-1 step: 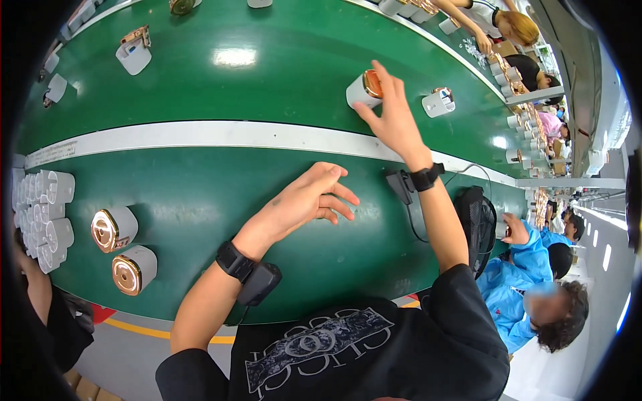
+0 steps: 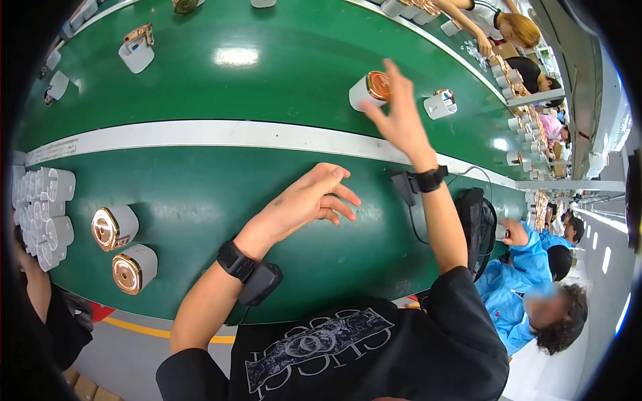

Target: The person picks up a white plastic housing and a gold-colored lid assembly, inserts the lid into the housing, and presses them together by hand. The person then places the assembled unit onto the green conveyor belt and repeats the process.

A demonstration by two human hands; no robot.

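Note:
My right hand (image 2: 400, 115) is stretched far out over the green conveyor belt (image 2: 254, 80) with its fingers spread. Its fingertips are right beside a white cylinder with a copper-coloured cap (image 2: 368, 89) lying on its side; I cannot tell whether they touch it. My left hand (image 2: 309, 200) hovers low over the near half of the belt, palm down, fingers loosely apart, holding nothing. Both wrists carry black bands.
Two capped white cylinders (image 2: 115, 227) (image 2: 135, 269) lie at the near left beside a cluster of plain white cylinders (image 2: 43, 214). More parts (image 2: 441, 103) (image 2: 136, 50) ride the belt's far half beyond a white stripe (image 2: 200, 134). A person in blue (image 2: 528, 281) sits to my right.

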